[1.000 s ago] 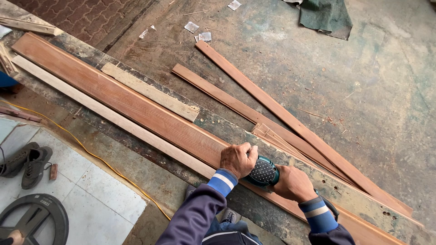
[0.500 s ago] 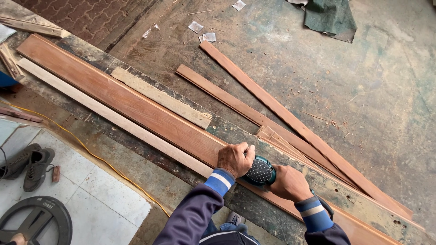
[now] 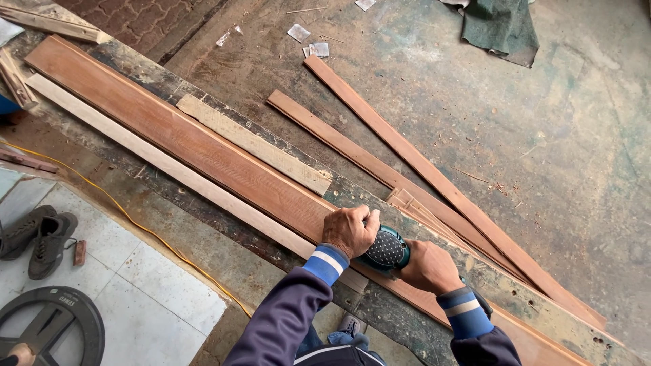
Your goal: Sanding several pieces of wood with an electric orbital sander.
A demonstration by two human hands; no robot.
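Reddish-brown long wooden board (image 3: 203,159) beside a pale cream wooden strip (image 3: 169,166)
A teal sander with a black dotted top (image 3: 386,249) is seen; blue cuffs are striped white

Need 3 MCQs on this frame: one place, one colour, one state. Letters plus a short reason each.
1. Where do the shoes lie?
A. on the tiled floor at lower left
B. on the bench
C. on the green cloth

2. What colour is the sander body?
A. red
B. teal
C. yellow

3. How is the sander held?
A. by one hand
B. by both hands
C. lying untouched

Answers:
1 A, the pair sits on pale tiles.
2 B, teal with a dotted dark top.
3 B, left hand on top, right hand grips behind, on the long reddish plank.
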